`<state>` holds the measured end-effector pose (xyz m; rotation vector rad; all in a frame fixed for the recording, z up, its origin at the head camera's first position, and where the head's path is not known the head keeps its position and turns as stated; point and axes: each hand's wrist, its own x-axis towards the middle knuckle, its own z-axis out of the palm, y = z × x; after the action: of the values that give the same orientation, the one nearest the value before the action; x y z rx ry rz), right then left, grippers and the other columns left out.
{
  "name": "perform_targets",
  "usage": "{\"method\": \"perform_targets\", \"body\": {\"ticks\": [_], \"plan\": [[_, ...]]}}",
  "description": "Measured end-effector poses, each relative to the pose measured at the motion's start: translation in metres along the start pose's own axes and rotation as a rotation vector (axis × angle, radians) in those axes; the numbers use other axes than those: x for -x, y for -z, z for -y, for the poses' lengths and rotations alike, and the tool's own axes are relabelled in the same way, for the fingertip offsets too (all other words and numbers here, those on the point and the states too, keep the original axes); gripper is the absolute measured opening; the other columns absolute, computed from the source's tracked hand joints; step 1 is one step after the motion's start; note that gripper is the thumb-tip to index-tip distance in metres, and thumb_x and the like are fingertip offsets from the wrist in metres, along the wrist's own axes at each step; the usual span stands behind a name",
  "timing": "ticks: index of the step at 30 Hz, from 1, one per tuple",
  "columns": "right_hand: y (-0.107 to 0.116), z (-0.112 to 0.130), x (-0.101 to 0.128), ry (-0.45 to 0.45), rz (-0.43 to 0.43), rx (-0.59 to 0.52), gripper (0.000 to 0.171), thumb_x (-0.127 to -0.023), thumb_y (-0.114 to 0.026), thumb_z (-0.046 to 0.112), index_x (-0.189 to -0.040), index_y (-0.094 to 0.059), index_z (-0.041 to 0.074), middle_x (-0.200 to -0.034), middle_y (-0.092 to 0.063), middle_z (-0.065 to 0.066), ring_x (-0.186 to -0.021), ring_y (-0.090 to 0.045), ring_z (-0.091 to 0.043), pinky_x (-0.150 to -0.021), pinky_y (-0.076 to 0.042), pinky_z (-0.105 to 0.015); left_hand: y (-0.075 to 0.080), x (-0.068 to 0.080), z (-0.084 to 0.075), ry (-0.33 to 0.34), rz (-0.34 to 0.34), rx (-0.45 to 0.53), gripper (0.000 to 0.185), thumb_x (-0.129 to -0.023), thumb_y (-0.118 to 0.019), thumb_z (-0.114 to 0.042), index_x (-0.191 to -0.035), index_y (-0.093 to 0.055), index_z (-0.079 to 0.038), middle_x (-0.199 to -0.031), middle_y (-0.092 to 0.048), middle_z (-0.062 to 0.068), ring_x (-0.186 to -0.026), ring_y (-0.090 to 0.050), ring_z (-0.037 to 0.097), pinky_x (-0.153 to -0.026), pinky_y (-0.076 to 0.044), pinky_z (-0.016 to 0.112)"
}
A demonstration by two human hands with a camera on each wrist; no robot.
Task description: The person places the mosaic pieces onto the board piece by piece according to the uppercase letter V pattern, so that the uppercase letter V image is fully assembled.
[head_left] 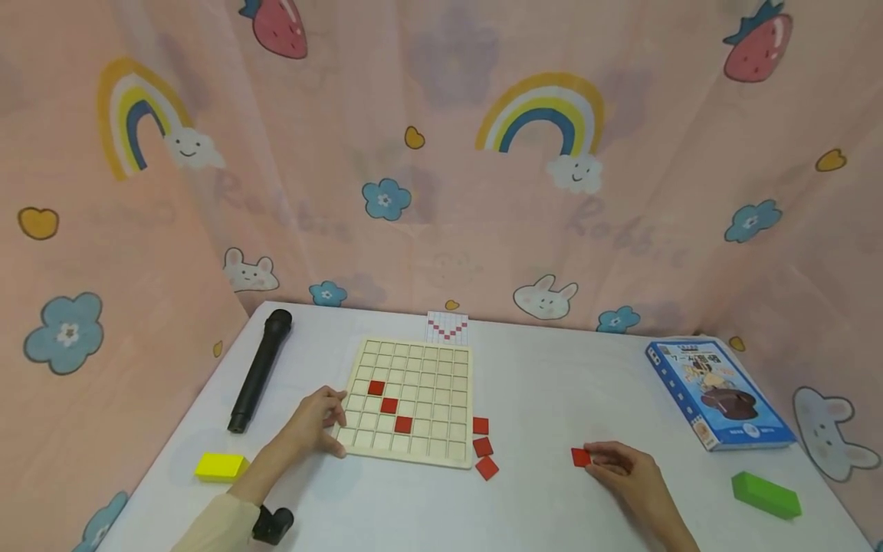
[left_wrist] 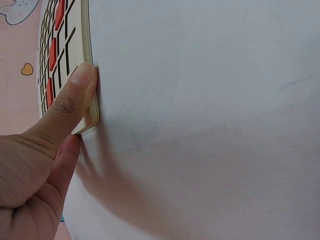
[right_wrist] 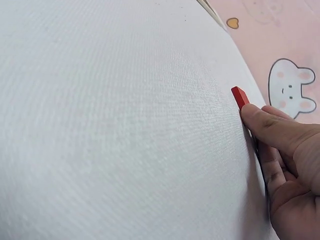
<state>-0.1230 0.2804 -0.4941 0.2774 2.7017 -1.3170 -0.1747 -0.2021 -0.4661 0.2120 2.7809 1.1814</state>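
A cream grid board [head_left: 441,414] lies on the white table, with three red tiles [head_left: 389,405] set in a diagonal line in its cells. My left hand [head_left: 320,422] grips the board's near left corner; in the left wrist view the thumb [left_wrist: 82,75] presses against the edge. To the right, my right hand [head_left: 628,475] pinches one red square tile [head_left: 582,458] between thumb and fingers, just over the tabletop. Three loose red tiles [head_left: 483,447] lie along the board's right edge. Behind the board, a small card [head_left: 447,328] shows a V of red squares on a grid.
A black microphone [head_left: 259,372] lies left of the board, and a yellow block [head_left: 221,468] sits by the left forearm. On the right are a blue box [head_left: 720,395] and a green block [head_left: 766,494]. A pink patterned curtain [head_left: 441,253] hangs behind the table.
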Motion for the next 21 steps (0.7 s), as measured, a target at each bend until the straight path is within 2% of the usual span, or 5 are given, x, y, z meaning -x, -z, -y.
{"method": "perform_targets", "body": {"ticks": [5,12,21], "plan": [[-0.0017,-0.0024,0.0012,-0.015,-0.026,-0.025,0.036,-0.083,-0.072,0.005,-0.117,-0.063,-0.003,-0.109,-0.067,-0.015,-0.089,-0.064,-0.019,-0.078,-0.06,-0.023,-0.0004,0.0001,0.0016,-0.002,-0.002,0.003,0.046,-0.04,-0.089,0.005,-0.069,-0.055,-0.003,-0.122,-0.056,0.021,-0.121,-0.049,0.045,-0.089,-0.057,0.029],[-0.0009,-0.005,0.0037,-0.06,-0.044,-0.07,0.042,-0.084,-0.073,0.017,-0.121,-0.062,0.0,-0.111,-0.067,-0.013,-0.091,-0.065,-0.015,-0.081,-0.059,-0.022,-0.0014,0.0012,0.003,0.007,-0.002,0.007,0.047,-0.039,-0.089,0.005,-0.069,-0.054,-0.003,-0.123,-0.055,0.02,-0.121,-0.049,0.044,-0.088,-0.057,0.029],[0.0008,-0.0008,0.0026,-0.169,-0.029,-0.265,0.06,-0.083,-0.074,0.031,-0.131,-0.053,0.002,-0.129,-0.059,-0.016,-0.099,-0.065,-0.009,-0.085,-0.057,-0.019,0.0,0.0012,0.0004,-0.009,-0.007,0.016,0.047,-0.039,-0.089,0.006,-0.069,-0.054,-0.002,-0.122,-0.055,0.021,-0.121,-0.049,0.045,-0.088,-0.057,0.029]]}}
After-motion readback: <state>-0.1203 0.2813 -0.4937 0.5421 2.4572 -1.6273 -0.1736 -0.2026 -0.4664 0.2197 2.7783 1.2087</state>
